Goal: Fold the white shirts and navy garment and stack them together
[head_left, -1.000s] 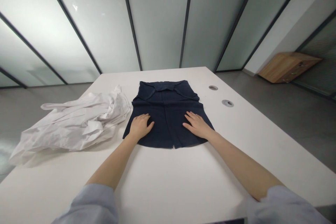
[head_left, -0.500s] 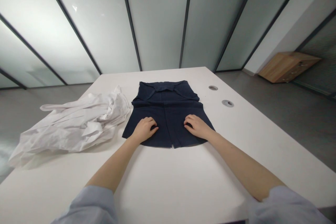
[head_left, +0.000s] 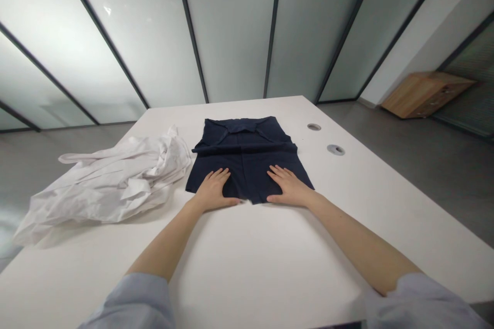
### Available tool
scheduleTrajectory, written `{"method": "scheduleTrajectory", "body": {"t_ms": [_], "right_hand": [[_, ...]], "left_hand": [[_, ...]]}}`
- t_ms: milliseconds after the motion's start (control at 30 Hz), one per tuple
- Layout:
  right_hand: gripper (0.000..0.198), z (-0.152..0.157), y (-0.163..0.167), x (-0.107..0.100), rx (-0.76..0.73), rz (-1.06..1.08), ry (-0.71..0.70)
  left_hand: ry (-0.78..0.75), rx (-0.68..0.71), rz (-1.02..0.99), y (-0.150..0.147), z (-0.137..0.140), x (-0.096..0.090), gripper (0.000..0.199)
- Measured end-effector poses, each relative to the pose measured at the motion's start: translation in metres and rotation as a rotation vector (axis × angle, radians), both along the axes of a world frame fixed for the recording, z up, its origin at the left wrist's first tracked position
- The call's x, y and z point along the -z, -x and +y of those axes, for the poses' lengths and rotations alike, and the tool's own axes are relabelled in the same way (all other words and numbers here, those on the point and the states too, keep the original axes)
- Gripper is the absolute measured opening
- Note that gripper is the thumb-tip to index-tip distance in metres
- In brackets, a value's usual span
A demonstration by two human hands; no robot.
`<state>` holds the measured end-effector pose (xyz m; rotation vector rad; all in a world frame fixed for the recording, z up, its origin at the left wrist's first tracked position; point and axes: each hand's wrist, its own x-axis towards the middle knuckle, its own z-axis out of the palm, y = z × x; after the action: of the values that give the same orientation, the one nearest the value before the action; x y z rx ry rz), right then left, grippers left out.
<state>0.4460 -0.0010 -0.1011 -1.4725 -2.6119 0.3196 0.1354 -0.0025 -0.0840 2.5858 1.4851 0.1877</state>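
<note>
A dark navy garment (head_left: 243, 162) lies folded on the white table (head_left: 270, 257), with a raised crease running across its middle and a collar-like band near its far end. On its near left part my left hand (head_left: 216, 188) rests open, fingers spread forward and thumb out along the near edge. Opposite, my right hand (head_left: 288, 186) lies open and flat on the near right part, its thumb also by that edge. Neither hand grips the cloth. The exact kind of garment cannot be told.
A crumpled white cloth (head_left: 116, 180) is heaped at the table's left. Two round cable grommets (head_left: 335, 150) are set in the tabletop on the right. Frosted glass panels (head_left: 231, 31) stand behind the table. A wooden cabinet (head_left: 424, 95) stands on the floor at the far right.
Both hands have gone from curled fingers to flat and spread. The garment's near edge has shifted away from me, and the crease across its middle bulges more. The white cloth is unmoved.
</note>
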Motion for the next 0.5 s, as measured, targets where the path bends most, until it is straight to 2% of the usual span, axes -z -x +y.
{"method": "scheduleTrajectory", "body": {"t_ms": [67,133,200,367,433,500], "right_hand": [[0.106,-0.0006,-0.0017,-0.0012,-0.019,0.003,0.021],[0.107,-0.002,-0.0023,-0.0026,-0.03,0.034,0.005],[0.096,-0.0031,-0.0015,-0.0034,-0.043,0.088,-0.049],[0.046,-0.0012,0.0023,-0.0038,-0.138,0.232,-0.166],[0.041,0.0009,0.0023,-0.0039,-0.149,0.228,-0.17],[0.044,0.0028,0.0011,-0.0039,-0.118,0.201,-0.177]], "left_hand": [[0.027,0.015,0.01,0.0001,0.0001,0.002,0.105],[0.014,0.009,-0.006,0.0,0.0006,0.0028,0.099],[-0.029,0.005,-0.042,0.0001,0.0017,0.0027,0.082],[-0.118,0.045,-0.126,0.0019,0.0054,0.0034,0.036],[-0.111,0.044,-0.117,0.0025,0.0065,0.0042,0.032],[-0.095,0.028,-0.097,0.0029,0.0073,0.0045,0.037]]}}
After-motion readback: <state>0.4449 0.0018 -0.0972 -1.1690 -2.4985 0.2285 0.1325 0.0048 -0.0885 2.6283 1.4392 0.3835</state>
